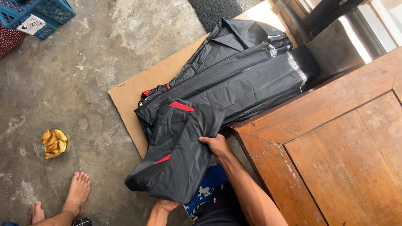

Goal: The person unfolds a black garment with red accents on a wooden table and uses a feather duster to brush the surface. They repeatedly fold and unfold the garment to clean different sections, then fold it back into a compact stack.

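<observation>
A black raincoat with red trim [180,159] hangs folded between my hands, low in the middle of the head view. My right hand [215,145] grips its upper right edge. My left hand [165,205] holds its bottom edge from underneath, mostly hidden by the fabric. Behind it, more black rainwear [243,79] with grey strips lies spread on a sheet of brown cardboard [130,100] on the concrete floor.
A wooden table [335,150] fills the right side. A glass bowl of fried snacks [53,143] sits on the floor at left. Another person's bare feet [77,194] are at bottom left. A blue plastic crate [37,14] stands top left, a dark mat [217,10] at top.
</observation>
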